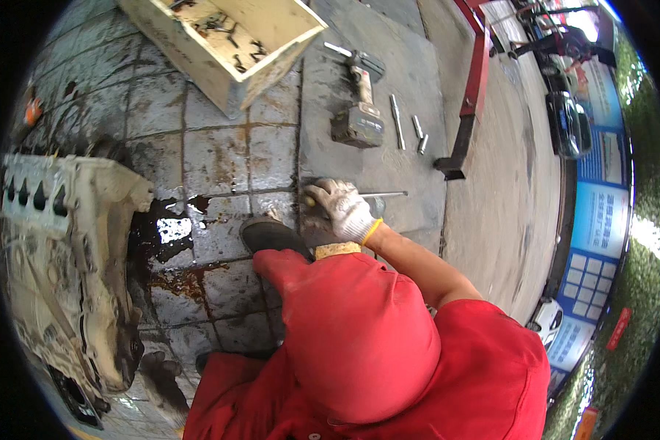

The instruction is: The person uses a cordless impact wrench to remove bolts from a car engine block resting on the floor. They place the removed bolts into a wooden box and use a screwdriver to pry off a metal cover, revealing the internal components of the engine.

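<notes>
One knit-gloved right hand [342, 209] grips a thin steel rod [383, 195].

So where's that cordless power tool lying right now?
The cordless power tool lies on the concrete at upper centre of the head view, between the wooden box and loose metal rods.

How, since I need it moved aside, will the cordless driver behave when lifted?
The driver looks rigid and probably heavy for its size, with most weight in the bulky battery block. It lies on its side on the concrete, so it is unlikely to roll. The tiles nearby are oily, so its handle may be slippery.
</notes>
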`<state>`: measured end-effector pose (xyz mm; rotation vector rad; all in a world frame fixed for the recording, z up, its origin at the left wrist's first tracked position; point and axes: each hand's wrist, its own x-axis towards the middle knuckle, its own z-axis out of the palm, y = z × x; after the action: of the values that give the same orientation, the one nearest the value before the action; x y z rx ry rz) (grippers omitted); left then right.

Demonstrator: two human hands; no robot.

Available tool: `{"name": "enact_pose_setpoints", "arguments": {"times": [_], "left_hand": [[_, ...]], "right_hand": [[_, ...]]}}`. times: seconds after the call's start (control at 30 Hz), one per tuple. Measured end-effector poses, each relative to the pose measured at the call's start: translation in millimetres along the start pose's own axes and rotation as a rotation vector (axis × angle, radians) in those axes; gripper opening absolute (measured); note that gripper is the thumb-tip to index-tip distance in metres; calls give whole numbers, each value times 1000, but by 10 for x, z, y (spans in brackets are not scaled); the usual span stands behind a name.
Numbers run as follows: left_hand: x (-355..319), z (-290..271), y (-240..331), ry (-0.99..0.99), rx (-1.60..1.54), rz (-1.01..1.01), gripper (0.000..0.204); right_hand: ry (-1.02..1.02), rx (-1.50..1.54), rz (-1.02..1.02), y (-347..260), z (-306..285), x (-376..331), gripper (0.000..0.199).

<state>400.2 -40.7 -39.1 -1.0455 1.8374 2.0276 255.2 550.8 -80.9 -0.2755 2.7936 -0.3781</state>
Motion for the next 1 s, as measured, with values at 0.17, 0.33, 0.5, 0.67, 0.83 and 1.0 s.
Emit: {"name": "enact_pose_setpoints", "arguments": {"times": [0.17, 0.33, 0.5, 0.67, 0.83, 1.0], "left_hand": [[-20, -79, 94, 56, -14, -46, 63], [-15, 90, 400, 1, 57, -72, 66], [-216, -70, 529, 53, 69, -44, 69], [-360, -1, 681, 175, 203, -21, 76], [-367, 17, 1343, 205, 627, -112, 67], [-363, 45, 1602, 300, 1008, -35, 51]], "right_hand": [[104, 43, -25, 7, 308, 186, 73], [119, 157, -135, -311, -234, 353, 70], [-68, 333, -399, -1274, -1216, 1199, 44], [-84, 131, -564, -2120, -1487, 2068, 48], [-39, 41, -553, -2539, -1436, 2780, 56], [49, 125, -489, -2603, -1291, 2923, 55]]}}
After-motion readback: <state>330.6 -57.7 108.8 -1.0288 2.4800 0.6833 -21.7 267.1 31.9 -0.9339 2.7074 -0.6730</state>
